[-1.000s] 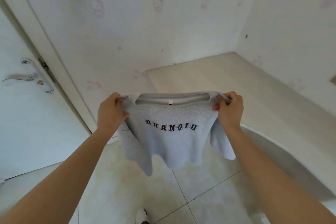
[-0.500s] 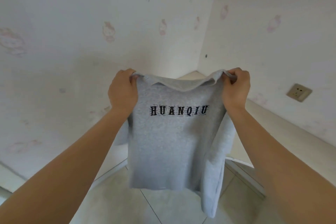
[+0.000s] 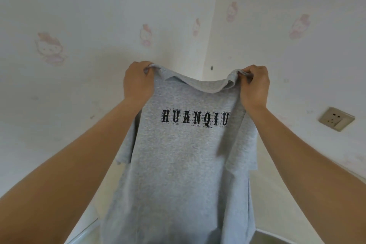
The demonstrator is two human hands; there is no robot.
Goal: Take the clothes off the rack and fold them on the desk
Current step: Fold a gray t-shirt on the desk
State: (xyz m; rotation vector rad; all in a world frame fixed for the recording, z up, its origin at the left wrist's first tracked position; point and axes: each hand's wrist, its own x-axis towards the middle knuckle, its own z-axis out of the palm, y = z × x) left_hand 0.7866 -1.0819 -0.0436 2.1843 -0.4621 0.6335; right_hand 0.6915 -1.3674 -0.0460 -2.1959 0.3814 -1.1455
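Hanging at frame centre, the grey shirt [image 3: 178, 154] is gripped at both shoulders by the left hand [image 3: 138, 83] and right hand [image 3: 254, 87]; spreading it on the desk [image 3: 277, 200] at lower right is probably called for next.

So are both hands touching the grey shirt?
Touching. The head view shows the left hand and the right hand each gripping a shoulder of the grey shirt.

Wallpaper [image 3: 79, 6]: we see faint pink cartoon figures [image 3: 49, 47] across the upper frame.
Socket [image 3: 336, 118]: we see it at middle right.
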